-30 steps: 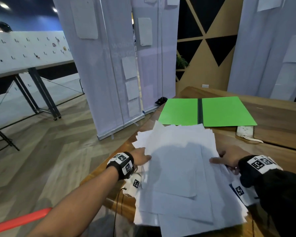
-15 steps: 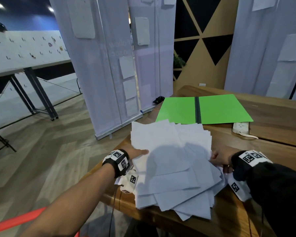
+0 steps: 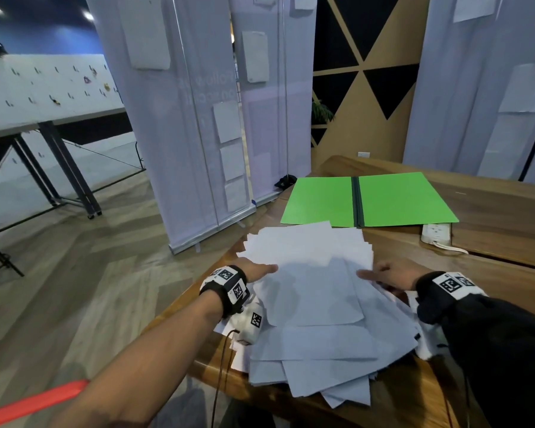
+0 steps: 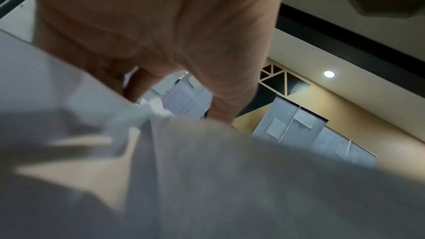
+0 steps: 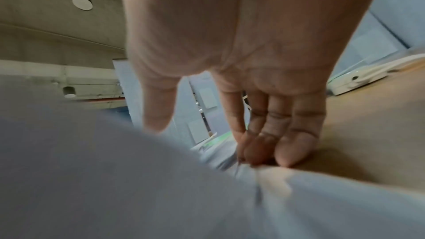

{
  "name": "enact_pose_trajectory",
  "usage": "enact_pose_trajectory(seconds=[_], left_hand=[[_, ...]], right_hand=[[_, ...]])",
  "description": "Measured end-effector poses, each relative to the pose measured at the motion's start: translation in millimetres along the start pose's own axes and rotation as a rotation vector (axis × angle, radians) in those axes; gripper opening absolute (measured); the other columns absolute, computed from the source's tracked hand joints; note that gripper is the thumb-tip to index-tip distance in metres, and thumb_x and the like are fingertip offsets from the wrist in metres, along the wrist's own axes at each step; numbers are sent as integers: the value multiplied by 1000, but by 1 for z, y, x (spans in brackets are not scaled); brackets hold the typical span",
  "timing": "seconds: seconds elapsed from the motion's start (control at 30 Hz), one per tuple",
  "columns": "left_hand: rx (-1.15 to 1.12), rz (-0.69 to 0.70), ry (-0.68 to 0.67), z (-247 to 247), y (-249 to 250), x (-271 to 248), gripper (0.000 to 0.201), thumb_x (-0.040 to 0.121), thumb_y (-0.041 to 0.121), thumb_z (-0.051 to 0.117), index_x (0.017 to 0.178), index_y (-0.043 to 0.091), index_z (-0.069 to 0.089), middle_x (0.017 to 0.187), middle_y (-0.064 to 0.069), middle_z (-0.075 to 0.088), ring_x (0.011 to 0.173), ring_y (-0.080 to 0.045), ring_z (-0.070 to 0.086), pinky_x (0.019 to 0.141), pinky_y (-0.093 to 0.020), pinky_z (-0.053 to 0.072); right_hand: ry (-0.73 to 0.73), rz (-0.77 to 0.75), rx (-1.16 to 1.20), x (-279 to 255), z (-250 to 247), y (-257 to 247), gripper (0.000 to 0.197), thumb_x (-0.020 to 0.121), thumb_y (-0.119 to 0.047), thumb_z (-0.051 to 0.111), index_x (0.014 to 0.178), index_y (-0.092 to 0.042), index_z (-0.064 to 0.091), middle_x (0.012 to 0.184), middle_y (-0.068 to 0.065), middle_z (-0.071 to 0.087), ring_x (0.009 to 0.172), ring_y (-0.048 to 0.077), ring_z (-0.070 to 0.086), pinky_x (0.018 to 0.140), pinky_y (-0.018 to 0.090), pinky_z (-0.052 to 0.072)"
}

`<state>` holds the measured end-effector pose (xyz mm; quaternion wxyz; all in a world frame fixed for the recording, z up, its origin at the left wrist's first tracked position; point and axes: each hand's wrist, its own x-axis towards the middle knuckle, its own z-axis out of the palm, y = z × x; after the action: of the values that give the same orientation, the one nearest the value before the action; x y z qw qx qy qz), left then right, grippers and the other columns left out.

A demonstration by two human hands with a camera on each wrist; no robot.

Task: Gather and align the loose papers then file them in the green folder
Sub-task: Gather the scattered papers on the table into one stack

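Note:
A loose fan of white papers [image 3: 315, 307] lies on the wooden table [image 3: 494, 273], its near sheets reaching the front edge. My left hand [image 3: 257, 269] holds the pile's left edge, thumb on top, fingers hidden beneath the sheets [image 4: 207, 179]. My right hand [image 3: 383, 273] pinches the right edge. In the right wrist view its thumb lies over the papers [image 5: 115, 179] and its fingertips [image 5: 287, 148] tuck in at the edge against the table. The green folder [image 3: 402, 199] lies open and flat just beyond the pile.
A white power strip [image 3: 435, 233] with its cable sits right of the folder's near corner. The table's left edge drops to the floor beside my left wrist. Tall fabric banners [image 3: 183, 134] stand behind the table.
Both hands have drawn inward and the spread of sheets has been squeezed into a narrower, more overlapped pile, now sitting closer to the folder.

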<state>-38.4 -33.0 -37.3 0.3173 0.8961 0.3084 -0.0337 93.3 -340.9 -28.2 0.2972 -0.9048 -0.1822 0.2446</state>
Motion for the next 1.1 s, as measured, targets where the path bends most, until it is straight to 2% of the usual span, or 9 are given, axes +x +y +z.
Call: enact_pose_trajectory(seconds=[0.17, 0.27, 0.33, 0.43, 0.5, 0.6, 0.8, 0.97, 1.1], left_hand=[[-123, -4, -20, 0, 9, -9, 67, 65, 61, 79, 120, 28, 60, 126, 8, 62, 111, -15, 59, 95, -30, 48], [-30, -27, 90, 3, -22, 23, 95, 48, 89, 60, 127, 36, 58, 129, 6, 65, 115, -20, 62, 101, -38, 48], [95, -12, 156, 2, -39, 33, 110, 44, 101, 42, 138, 44, 43, 134, 10, 62, 117, -21, 61, 101, -39, 47], [275, 21, 117, -6, -21, -4, 87, 72, 80, 52, 146, 38, 35, 140, 5, 57, 127, -22, 55, 108, -37, 41], [347, 66, 60, -3, -8, -15, 75, 88, 65, 47, 149, 22, 37, 150, -3, 47, 140, -22, 39, 117, -34, 28], [363, 81, 34, 3, 6, -17, 78, 92, 70, 31, 148, 17, 41, 153, -6, 43, 145, -20, 30, 120, -33, 17], [233, 19, 69, 0, -11, -2, 90, 70, 80, 50, 143, 26, 46, 148, 6, 48, 133, -14, 48, 115, -31, 33], [262, 14, 43, 1, -7, -14, 70, 95, 61, 38, 143, 13, 50, 156, -4, 36, 145, -18, 31, 119, -29, 23], [177, 10, 127, -1, -11, -18, 84, 76, 63, 55, 148, 27, 34, 139, 2, 56, 119, -17, 59, 105, -35, 46]], right_hand=[[-61, -124, -135, 7, 12, -10, 88, 76, -53, 71, 148, -23, 33, 137, 6, 53, 121, 20, 52, 95, 25, 38], [72, -116, -231, 11, 8, -9, 31, 77, -55, 69, 93, -38, 49, 86, -11, 53, 83, 15, 53, 65, 16, 35], [106, -89, -297, 11, 7, -8, 48, 74, -61, 68, 66, -30, 32, 65, -10, 32, 61, 10, 36, 52, 21, 22], [47, -113, -368, 11, 11, -11, 58, 67, -65, 71, 97, -17, 66, 79, -3, 51, 78, 18, 51, 62, 26, 34], [-33, -124, -382, 11, 15, -15, 93, 62, -68, 73, 138, -19, 51, 114, 4, 57, 103, 23, 56, 82, 28, 41], [-94, -179, -347, 11, 21, -17, 134, 32, -90, 64, 148, -28, 36, 134, 2, 51, 116, 21, 53, 98, 30, 41], [7, -160, -209, 9, 15, -7, 63, 69, -50, 79, 113, -10, 58, 115, 10, 64, 97, 26, 60, 83, 33, 46], [-88, -112, -323, -1, 18, -13, 97, 61, -62, 78, 144, -26, 42, 116, -1, 53, 101, 15, 50, 84, 24, 37], [-81, -93, -303, -16, 5, -11, 75, 71, -59, 72, 137, -29, 50, 88, -18, 53, 76, 5, 54, 57, 15, 38]])
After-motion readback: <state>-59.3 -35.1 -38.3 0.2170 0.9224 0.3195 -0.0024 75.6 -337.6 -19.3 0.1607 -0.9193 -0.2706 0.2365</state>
